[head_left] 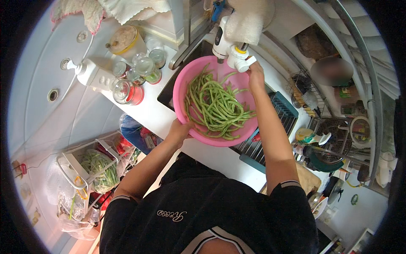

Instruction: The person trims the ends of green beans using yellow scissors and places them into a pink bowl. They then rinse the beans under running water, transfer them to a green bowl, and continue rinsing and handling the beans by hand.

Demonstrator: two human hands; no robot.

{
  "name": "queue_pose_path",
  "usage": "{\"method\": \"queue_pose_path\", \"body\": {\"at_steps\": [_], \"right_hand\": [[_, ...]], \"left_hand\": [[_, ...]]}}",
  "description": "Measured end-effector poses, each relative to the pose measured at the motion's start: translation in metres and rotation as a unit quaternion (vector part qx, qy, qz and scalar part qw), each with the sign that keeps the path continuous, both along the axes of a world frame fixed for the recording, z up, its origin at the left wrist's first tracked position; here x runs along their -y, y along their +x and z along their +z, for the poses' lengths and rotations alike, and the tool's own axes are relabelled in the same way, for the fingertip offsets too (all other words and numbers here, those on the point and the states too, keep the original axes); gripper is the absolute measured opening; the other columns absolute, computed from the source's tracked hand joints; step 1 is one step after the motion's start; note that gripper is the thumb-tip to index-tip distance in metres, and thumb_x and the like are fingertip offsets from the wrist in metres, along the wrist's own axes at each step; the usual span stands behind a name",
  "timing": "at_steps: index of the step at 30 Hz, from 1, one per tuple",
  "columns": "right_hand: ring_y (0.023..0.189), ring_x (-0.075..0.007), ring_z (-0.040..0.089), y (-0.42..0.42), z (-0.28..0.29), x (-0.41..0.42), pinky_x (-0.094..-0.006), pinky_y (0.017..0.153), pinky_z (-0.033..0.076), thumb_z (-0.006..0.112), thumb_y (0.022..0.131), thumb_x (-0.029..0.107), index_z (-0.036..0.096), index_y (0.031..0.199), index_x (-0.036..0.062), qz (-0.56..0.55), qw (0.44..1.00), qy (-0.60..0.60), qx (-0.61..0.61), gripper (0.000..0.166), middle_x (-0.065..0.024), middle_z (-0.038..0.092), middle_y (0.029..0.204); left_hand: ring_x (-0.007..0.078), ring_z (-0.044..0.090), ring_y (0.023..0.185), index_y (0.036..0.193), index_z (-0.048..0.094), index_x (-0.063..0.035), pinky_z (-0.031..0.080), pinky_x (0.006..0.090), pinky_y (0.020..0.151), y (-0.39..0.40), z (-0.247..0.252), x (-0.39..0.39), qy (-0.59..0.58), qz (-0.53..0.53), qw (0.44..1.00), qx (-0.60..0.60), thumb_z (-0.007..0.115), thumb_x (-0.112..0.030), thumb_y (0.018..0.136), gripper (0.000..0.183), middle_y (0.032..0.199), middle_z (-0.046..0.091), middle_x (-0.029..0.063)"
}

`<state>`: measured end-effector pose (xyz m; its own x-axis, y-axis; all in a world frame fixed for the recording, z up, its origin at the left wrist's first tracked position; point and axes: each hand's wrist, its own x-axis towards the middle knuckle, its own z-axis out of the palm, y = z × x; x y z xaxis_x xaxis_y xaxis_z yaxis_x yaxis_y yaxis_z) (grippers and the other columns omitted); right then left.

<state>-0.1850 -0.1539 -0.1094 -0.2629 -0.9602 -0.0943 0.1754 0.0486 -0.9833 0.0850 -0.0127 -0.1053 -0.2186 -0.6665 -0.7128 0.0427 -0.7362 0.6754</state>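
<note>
Long green beans (215,106) lie heaped in a pink plastic basin (219,143), which rests over the dark sink (168,95). My left hand (180,131) grips the basin's near left rim, the thumb on top. My right hand (256,74) is up at the white tap fitting (239,60) above the basin's far right edge; its fingers are at the lever, partly hidden behind it. A white water filter housing (222,41) is mounted on the tap, its spout over the beans. Whether water is running is hard to tell.
Glass jars (146,68), a large lidded container (127,41) and a white pump bottle (95,74) stand left of the sink. A dish rack (253,152) lies to the right. Bagged vegetables (101,171) sit in a white rack at lower left.
</note>
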Motion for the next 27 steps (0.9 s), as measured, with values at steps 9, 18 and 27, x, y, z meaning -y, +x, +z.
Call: {"method": "queue_pose_path", "body": {"at_steps": [9,18,27], "right_hand": [[0.057,-0.0221,0.052,0.042,0.117,-0.040,-0.0332,0.054,0.042,0.072,0.071,0.019,0.052,0.079,0.0025,0.010,0.866,-0.110,-0.487,0.028,-0.0081,0.054,0.066],[0.077,-0.0334,0.052,0.048,0.118,-0.047,-0.0413,0.065,0.043,0.071,0.068,0.012,0.050,0.082,0.0035,0.033,0.781,-0.227,-0.580,0.026,-0.0129,0.050,0.079],[0.078,-0.0337,0.051,0.051,0.116,-0.050,-0.0408,0.065,0.042,0.070,0.068,0.009,0.050,0.081,0.0028,0.022,0.767,-0.263,-0.585,0.024,-0.0132,0.049,0.080]], "left_hand": [[0.0261,0.063,0.084,0.112,0.048,0.0037,0.056,0.0407,0.071,-0.006,-0.010,-0.012,-0.014,0.036,0.999,-0.010,0.056,-0.012,0.082,0.034,0.101,0.061,0.0141],[0.0258,0.063,0.084,0.111,0.049,0.0035,0.056,0.0389,0.069,-0.001,-0.005,-0.016,-0.015,0.063,0.998,-0.013,0.055,-0.011,0.082,0.033,0.101,0.060,0.0151],[0.0268,0.065,0.081,0.115,0.046,0.0020,0.057,0.0365,0.068,0.002,0.015,-0.020,-0.011,0.034,0.999,0.003,0.051,-0.006,0.079,0.037,0.097,0.062,0.0159]]}}
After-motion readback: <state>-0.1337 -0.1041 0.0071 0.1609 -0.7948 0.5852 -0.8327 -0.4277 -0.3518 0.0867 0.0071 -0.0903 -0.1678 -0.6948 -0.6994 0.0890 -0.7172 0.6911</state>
